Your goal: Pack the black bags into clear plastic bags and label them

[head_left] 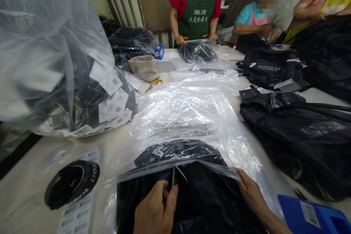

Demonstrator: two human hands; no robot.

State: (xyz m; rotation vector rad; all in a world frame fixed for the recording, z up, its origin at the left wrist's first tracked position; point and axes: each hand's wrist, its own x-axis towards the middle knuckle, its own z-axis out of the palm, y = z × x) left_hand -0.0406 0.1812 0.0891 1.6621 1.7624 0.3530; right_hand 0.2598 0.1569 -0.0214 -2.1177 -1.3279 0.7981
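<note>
A black fabric bag (208, 201) lies in front of me, its far end inside a clear plastic bag (178, 164). My left hand (156, 206) is closed over the black bag, thumb and forefinger pinching a thin pale-edged card tag (175, 175). At the right corner of the plastic bag's mouth, my right hand (251, 192) grips the film edge between thumb and fingers. More clear plastic bags (186, 109) lie flat beyond, under the far end of the black bag.
A large plastic sack of tagged goods (115, 98) stands at left. Nearer are a black tape roll (91, 175) and a label sheet (78, 212). Black bags (296, 128) and a blue box (298, 214) lie right. Yellow-handled snips (156, 82) lie ahead; co-workers (201, 3) work across the table.
</note>
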